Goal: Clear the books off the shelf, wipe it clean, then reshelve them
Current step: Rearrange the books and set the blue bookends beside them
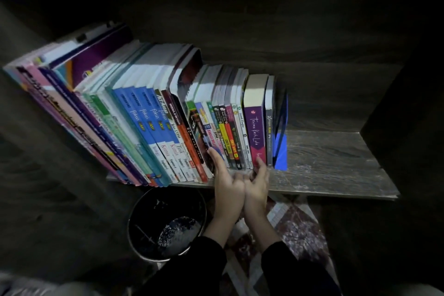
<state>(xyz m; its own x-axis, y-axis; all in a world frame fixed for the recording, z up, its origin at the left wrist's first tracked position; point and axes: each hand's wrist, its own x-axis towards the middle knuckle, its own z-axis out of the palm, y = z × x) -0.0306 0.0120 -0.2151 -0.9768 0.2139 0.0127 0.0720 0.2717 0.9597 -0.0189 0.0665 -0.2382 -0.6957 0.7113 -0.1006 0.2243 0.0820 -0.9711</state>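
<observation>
Colourful paperback books (pixel 156 115) were stood along the left half of the grey wooden shelf (pixel 336 163), their lower spines at its front edge touched by the left hand (pixel 228 186) with forefinger outstretched and by the right hand (pixel 257 184) with fingers straight and together.

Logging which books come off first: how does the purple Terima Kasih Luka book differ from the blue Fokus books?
The purple book stands almost upright near the row's right end; the blue Fokus books lean left mid-row. The purple book is shorter than the Fokus books. The right hand touches the purple book's foot; neither hand touches the Fokus books. Both stand spine-out on the shelf.
</observation>
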